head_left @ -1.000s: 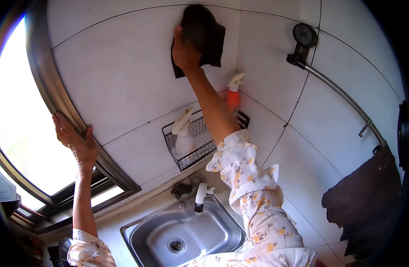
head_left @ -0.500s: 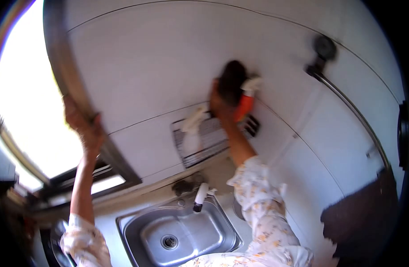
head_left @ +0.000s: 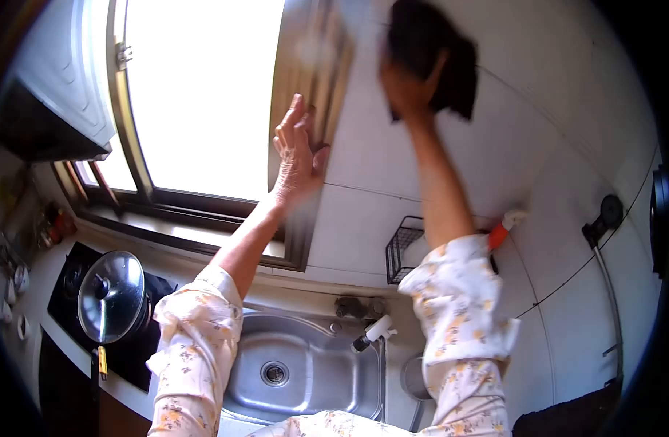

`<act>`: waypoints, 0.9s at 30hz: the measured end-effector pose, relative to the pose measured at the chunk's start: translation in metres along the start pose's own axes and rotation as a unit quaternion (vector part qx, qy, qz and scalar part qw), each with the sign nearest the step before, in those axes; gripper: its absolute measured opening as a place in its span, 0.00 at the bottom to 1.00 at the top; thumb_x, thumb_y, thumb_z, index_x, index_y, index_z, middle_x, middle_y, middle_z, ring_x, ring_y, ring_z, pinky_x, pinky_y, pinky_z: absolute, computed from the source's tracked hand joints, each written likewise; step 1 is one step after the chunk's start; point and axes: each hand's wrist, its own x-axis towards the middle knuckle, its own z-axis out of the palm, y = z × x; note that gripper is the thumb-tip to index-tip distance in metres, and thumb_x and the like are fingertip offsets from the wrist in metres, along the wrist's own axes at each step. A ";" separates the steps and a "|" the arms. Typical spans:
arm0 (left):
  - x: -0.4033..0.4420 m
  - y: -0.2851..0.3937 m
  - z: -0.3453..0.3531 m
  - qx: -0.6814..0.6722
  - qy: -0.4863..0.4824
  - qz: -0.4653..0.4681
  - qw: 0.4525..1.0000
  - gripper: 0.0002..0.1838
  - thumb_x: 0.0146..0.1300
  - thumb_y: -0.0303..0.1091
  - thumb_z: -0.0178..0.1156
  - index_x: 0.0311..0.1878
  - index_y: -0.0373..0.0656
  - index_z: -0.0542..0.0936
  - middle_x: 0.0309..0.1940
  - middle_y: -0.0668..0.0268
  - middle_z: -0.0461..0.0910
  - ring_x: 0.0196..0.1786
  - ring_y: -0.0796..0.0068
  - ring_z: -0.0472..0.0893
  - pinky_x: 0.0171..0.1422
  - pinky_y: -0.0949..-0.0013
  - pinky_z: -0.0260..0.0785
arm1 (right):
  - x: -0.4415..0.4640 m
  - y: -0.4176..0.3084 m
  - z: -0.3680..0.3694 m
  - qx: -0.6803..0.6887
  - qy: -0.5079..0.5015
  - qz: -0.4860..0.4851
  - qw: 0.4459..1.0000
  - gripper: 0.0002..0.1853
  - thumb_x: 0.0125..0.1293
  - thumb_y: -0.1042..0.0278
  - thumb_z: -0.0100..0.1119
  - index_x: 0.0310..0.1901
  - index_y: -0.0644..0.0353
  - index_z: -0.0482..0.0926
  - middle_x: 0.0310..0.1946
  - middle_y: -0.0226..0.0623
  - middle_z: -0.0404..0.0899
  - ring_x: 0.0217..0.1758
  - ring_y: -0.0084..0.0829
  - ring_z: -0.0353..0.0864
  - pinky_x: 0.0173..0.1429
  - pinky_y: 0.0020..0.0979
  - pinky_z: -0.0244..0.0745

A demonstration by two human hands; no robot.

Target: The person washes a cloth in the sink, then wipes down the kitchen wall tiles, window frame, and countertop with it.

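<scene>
A dark cloth (head_left: 451, 69) is pressed against the white tiled wall (head_left: 378, 146) at the upper right of centre, with my right hand (head_left: 411, 87) on it, blurred by motion. My left hand (head_left: 299, 156) rests on the brown window frame (head_left: 305, 80), fingers apart and holding nothing. Below my right forearm hangs a black wire basket (head_left: 401, 251), partly hidden by the sleeve. A spray bottle with a red neck (head_left: 499, 234) shows just to the right of that arm.
Below lies a steel sink (head_left: 305, 364) with a white faucet (head_left: 374, 333). On the left, a glass-lidded pan (head_left: 112, 295) sits on a black stove (head_left: 71, 291). A metal rail (head_left: 607, 291) is fixed to the right wall, with a dark cloth at its lower end.
The view has swung left, bringing the stove into sight. My right hand, with the cloth, dipped to the basket's corner and is now high on the wall again. My left hand stays at the window frame.
</scene>
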 end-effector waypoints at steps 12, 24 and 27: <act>-0.100 0.000 -0.056 -0.233 0.130 -0.397 0.878 0.17 0.64 0.33 0.55 0.52 0.37 0.66 0.43 0.60 0.70 0.37 0.73 0.72 0.43 0.71 0.67 | 0.019 -0.057 -0.056 0.047 -0.251 -0.196 0.947 0.18 0.57 0.65 0.53 0.50 0.55 0.75 0.52 0.45 0.73 0.61 0.47 0.66 0.66 0.51 0.52; -0.178 0.008 -0.099 -0.351 0.286 -0.503 0.736 0.12 0.64 0.27 0.53 0.50 0.38 0.68 0.42 0.62 0.72 0.39 0.77 0.74 0.46 0.74 0.72 | -0.067 -0.121 0.027 0.184 -0.326 -0.114 0.920 0.11 0.63 0.66 0.47 0.28 0.59 0.78 0.30 0.41 0.79 0.41 0.37 0.76 0.49 0.38 0.70; -0.216 0.022 -0.154 -0.284 0.287 -0.552 0.730 0.09 0.66 0.28 0.52 0.48 0.38 0.69 0.39 0.63 0.73 0.35 0.80 0.73 0.41 0.79 0.70 | -0.178 -0.161 0.000 0.289 -0.391 -0.120 0.866 0.02 0.46 0.74 0.54 0.24 0.56 0.75 0.21 0.39 0.75 0.29 0.39 0.75 0.39 0.36 0.72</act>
